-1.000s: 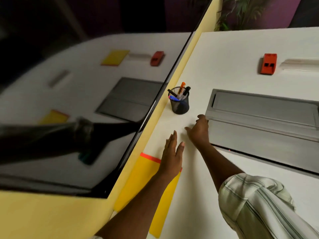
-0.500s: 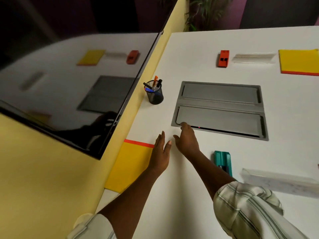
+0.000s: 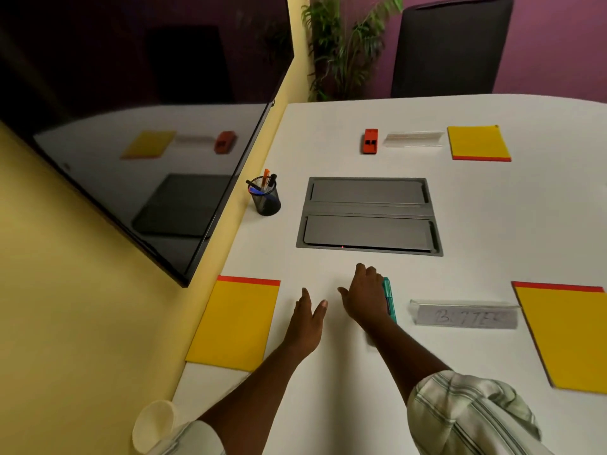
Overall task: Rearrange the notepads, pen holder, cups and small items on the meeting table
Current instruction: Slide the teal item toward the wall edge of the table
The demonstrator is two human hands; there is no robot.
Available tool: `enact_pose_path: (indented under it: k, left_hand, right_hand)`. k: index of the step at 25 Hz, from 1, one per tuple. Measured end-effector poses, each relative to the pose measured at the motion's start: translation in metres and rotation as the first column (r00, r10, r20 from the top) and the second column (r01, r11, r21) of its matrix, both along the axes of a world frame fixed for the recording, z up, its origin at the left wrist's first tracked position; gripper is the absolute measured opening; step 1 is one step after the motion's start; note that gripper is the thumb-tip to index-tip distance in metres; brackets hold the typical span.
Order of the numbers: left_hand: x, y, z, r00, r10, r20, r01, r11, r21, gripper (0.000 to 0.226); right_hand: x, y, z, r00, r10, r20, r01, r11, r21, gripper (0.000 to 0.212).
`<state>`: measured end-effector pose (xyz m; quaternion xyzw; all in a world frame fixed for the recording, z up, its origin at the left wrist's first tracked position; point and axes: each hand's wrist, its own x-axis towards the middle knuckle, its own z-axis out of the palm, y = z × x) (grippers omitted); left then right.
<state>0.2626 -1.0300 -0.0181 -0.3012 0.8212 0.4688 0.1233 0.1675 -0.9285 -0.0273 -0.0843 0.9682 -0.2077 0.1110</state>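
Where the right grip [image 3: 364, 298] lies, teal stapler [image 3: 388, 297] adjoins.

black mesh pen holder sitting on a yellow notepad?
No: the black mesh pen holder stands on the bare white table left of the grey recessed hatch, apart from the nearest yellow notepad.

Left hand [image 3: 307, 318] and right hand [image 3: 364, 298] over white table [image 3: 328, 405], teal stapler [image 3: 389, 300] beside.

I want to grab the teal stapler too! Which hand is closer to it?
Right. The right hand is just left of the teal stapler and hides part of its edge. The left hand is farther left, nearer the yellow notepad by the wall.
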Motion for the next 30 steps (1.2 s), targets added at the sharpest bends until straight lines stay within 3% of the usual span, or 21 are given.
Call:
enact_pose_path:
  k: [2, 8, 15, 19, 25, 30]
  left_hand:
    - [0.009, 0.004, 0.007, 0.997, -0.077, 0.02, 0.078, 0.995, -0.06, 0.069]
    - [0.018, 0.005, 0.016, 0.958, -0.285, 0.041, 0.281, 0.895, -0.347, 0.07]
    - [0.021, 0.0, 0.011, 0.949, -0.309, 0.066, 0.306, 0.846, -0.437, 0.074]
    - [0.025, -0.004, 0.004, 0.911, -0.396, 0.114, 0.39, 0.741, -0.546, 0.078]
    - [0.031, -0.004, -0.005, 0.905, -0.398, 0.152, 0.414, 0.735, -0.537, 0.101]
    - [0.034, -0.011, -0.014, 0.916, -0.356, 0.188, 0.401, 0.77, -0.497, 0.081]
  right_hand:
    - [0.014, 0.012, 0.001, 0.998, -0.042, 0.04, 0.039, 0.997, 0.072, 0.07]
    - [0.031, 0.025, -0.005, 0.987, -0.116, 0.115, 0.106, 0.99, 0.088, 0.083]
    - [0.032, 0.037, -0.02, 0.977, -0.16, 0.138, 0.138, 0.978, 0.156, 0.089]
    - [0.031, 0.043, -0.027, 0.971, -0.173, 0.165, 0.154, 0.98, 0.126, 0.092]
    - [0.032, 0.044, -0.039, 0.968, -0.206, 0.144, 0.191, 0.975, 0.111, 0.088]
    - [0.029, 0.04, -0.046, 0.971, -0.212, 0.106, 0.199, 0.972, 0.123, 0.079]
